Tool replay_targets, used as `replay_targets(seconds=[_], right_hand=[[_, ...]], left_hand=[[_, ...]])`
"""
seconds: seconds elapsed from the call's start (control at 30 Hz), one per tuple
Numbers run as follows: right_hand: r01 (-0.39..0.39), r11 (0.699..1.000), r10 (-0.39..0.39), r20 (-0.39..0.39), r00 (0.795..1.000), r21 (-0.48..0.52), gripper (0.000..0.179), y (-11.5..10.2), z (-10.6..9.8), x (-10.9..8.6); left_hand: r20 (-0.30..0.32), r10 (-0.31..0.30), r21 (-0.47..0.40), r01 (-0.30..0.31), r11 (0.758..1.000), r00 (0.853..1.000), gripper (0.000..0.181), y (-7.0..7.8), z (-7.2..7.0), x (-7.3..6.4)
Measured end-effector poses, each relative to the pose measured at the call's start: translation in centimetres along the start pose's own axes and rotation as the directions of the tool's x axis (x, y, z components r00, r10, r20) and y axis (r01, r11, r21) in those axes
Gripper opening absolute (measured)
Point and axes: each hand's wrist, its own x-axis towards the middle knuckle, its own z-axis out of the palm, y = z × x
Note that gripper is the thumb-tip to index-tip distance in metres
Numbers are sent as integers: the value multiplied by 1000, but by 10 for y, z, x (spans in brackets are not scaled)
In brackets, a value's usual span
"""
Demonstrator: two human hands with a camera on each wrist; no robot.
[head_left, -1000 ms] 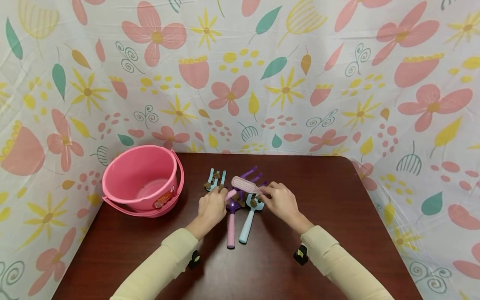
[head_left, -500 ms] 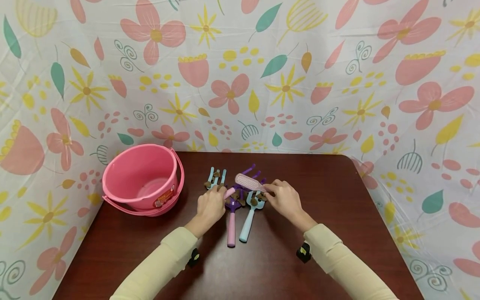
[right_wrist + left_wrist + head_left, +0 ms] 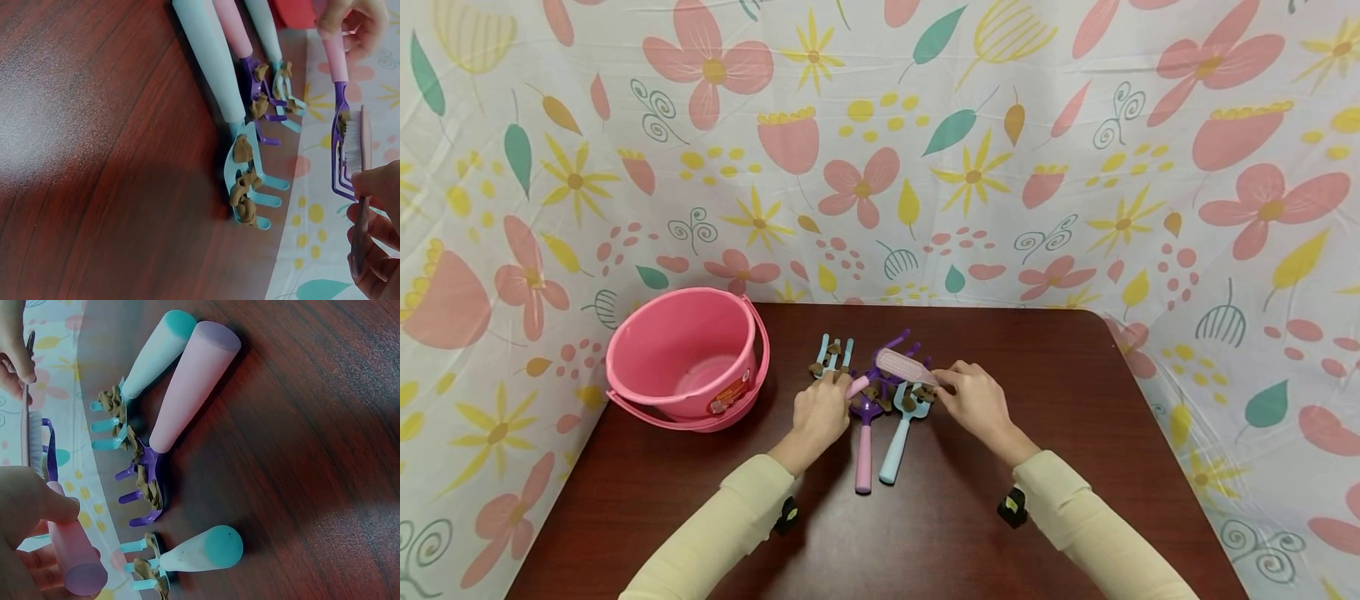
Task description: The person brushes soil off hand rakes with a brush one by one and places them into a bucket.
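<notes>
My left hand (image 3: 822, 412) grips the pink handle (image 3: 75, 556) of a small garden fork, its purple tined head (image 3: 338, 159) raised above the table. Pinched by its handle in my right hand (image 3: 976, 402) is a pink brush (image 3: 904, 367), whose white bristles (image 3: 352, 140) lie against the fork's head. Some brown clay-like stuff (image 3: 342, 122) sticks to that head near the handle. Below lie a second purple fork with a pink handle (image 3: 864, 458) and two light blue forks, one nearer (image 3: 894, 450) and one farther (image 3: 827, 354), all with brown lumps (image 3: 242, 149) on them.
A pink bucket (image 3: 745, 362) stands at the left of the dark wooden table (image 3: 1045, 358), its handle folded down. A flower-patterned cloth (image 3: 865, 100) hangs behind and at both sides of the table.
My right hand has shifted a little to the right, drawing the brush along the raised fork toward its tine ends. My left hand stays almost in place, still gripping the fork.
</notes>
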Motion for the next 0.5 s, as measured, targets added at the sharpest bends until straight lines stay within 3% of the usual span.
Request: replay_targets(seconds=[0.2,0.5], right_hand=[[-12,1000,12,6,1000,-2,24,2,-1,-2],[-15,1000,15,-13,1000,-6,24,6,-4,-5]], left_hand=[[29,-4,16,3,1000,1000,37,0,0,-1],[8,-10,0,10,1000,1000,20,-2,1,0]])
